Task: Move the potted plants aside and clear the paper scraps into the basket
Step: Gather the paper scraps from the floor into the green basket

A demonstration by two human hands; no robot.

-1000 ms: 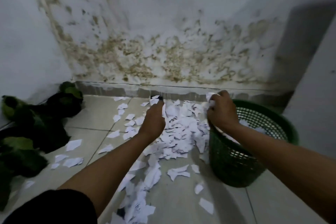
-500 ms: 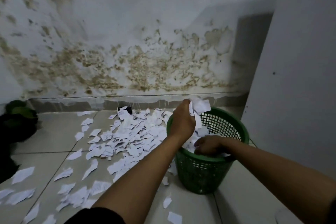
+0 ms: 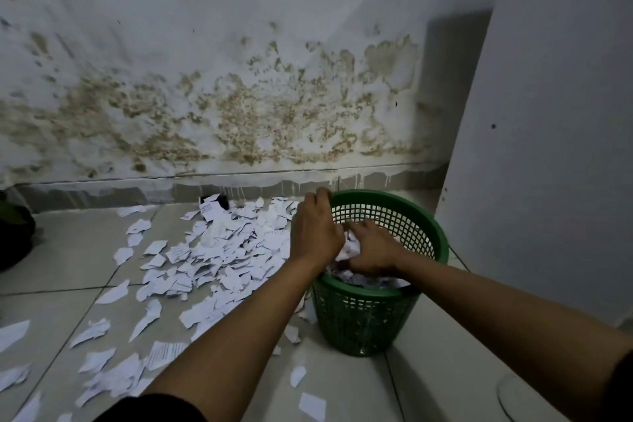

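Both of our hands are at the green basket: our left hand is over its near-left rim with the fingers curled, and our right hand reaches inside and presses down on the crumpled paper there. We cannot tell surely if the left hand holds scraps or only rests at the rim, because its palm is hidden from us; the fingers of the right hand look curled on the paper in the basket. The basket stands on the tiled floor, close to the right wall, and it already looks more than half full of white paper. We judge that the task is only partly done. A big heap of paper scraps lies on the floor just left of the basket, touching its side, and more loose pieces are spread toward us and to the left edge. A potted plant shows at the far left edge, dark and well apart from the heap, so the moving of plants seems finished. What is left is many more handfuls, then the single pieces near our arms.
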